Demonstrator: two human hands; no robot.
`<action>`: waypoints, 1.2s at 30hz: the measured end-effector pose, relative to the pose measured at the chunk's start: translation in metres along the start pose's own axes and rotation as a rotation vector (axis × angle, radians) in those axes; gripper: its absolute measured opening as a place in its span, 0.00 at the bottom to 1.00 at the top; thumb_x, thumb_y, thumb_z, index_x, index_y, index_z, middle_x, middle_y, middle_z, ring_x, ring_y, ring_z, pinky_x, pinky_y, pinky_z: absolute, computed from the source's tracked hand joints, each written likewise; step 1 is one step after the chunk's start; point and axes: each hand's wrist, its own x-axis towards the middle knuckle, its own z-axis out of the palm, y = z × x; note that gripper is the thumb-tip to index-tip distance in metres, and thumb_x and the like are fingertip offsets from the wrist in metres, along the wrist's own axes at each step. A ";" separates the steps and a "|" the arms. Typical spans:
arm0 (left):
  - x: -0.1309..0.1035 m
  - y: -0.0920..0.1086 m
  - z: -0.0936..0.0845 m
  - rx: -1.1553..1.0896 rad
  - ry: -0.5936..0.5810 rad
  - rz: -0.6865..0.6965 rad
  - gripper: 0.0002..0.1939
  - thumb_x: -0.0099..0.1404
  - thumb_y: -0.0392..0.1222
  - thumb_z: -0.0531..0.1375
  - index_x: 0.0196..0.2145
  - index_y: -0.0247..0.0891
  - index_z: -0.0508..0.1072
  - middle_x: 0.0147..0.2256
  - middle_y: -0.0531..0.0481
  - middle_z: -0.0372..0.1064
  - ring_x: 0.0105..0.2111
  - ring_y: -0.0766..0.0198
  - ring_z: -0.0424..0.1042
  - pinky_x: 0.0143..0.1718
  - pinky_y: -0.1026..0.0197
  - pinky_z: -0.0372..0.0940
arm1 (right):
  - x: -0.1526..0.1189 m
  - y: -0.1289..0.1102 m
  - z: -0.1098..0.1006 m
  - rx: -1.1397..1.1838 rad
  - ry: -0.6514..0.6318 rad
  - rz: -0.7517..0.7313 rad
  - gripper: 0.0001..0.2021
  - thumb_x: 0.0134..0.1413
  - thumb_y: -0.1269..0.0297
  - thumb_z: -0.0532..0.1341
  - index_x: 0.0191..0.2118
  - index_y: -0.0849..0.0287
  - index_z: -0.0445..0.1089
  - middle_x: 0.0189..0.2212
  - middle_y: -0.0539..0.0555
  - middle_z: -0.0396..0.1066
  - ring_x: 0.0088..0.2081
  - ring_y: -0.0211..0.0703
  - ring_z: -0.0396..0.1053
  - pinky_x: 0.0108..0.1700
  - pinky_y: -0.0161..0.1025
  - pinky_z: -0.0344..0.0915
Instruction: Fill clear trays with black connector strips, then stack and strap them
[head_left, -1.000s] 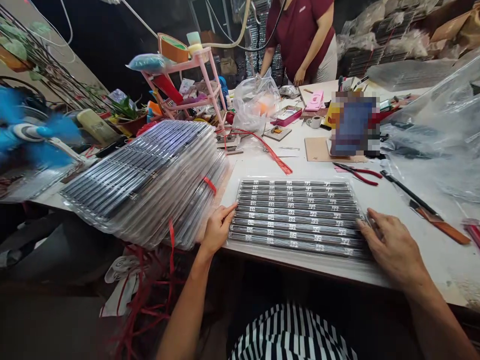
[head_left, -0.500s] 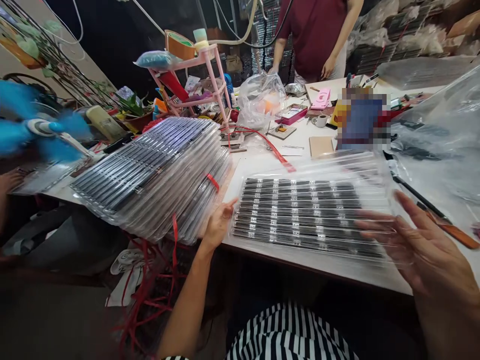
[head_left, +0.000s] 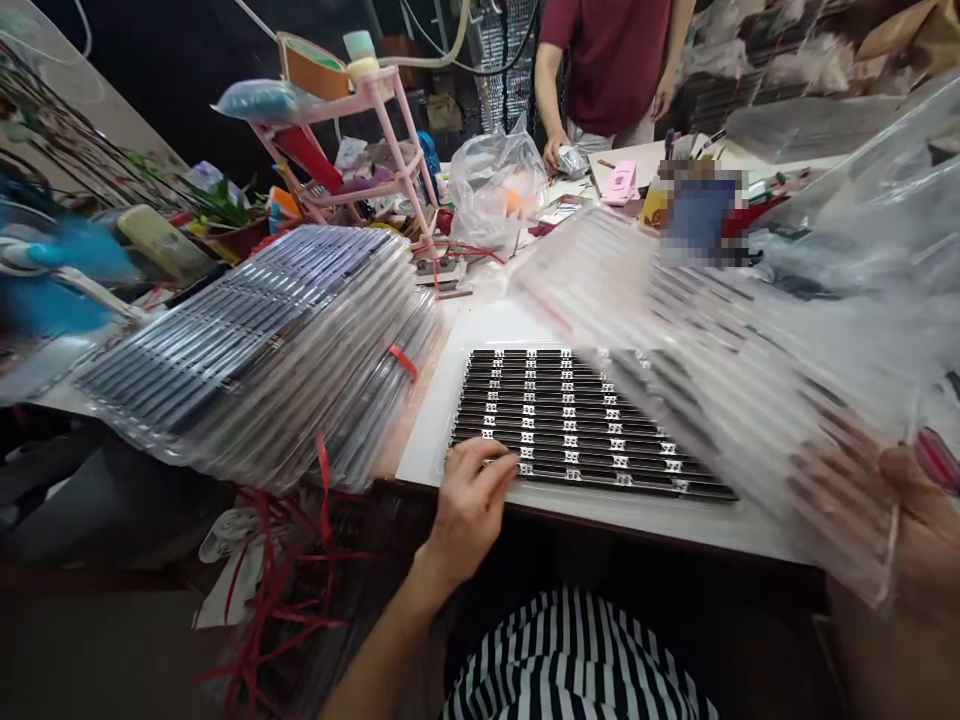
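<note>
Gripping a clear plastic cover (head_left: 720, 370) by its near corner, the right hand (head_left: 911, 520) is closed on the sheet at the frame's right edge, thumb on top and fingers seen blurred through the plastic. Half a second ago that hand was open with fingers spread beside the cover, which hovered nearly flat over the strips (head_left: 577, 425); now the cover is swung up and away from the grip toward the far left, streaked with motion, and the strips lie bare on the counter (head_left: 442, 440).

Meanwhile the left hand (head_left: 469, 500) has shifted from the tray's left edge onto the near left corner of the strips, palm down, fingers loosely curled and resting on them, clasping nothing. No writing is legible; the strips carry only small white marks in rows.

Left of that hand a tied stack (head_left: 255, 350) of packed trays leans on the counter edge. Beyond the cover, a person in a maroon shirt (head_left: 607, 60) stands at the far side.
</note>
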 end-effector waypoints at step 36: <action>0.034 0.031 0.045 0.070 -0.327 0.231 0.04 0.67 0.36 0.55 0.37 0.38 0.69 0.35 0.47 0.67 0.37 0.60 0.63 0.40 0.55 0.57 | -0.052 -0.033 -0.013 0.071 0.434 -0.256 0.12 0.43 0.61 0.55 0.35 0.57 0.68 0.24 0.53 0.64 0.25 0.50 0.64 0.26 0.47 0.58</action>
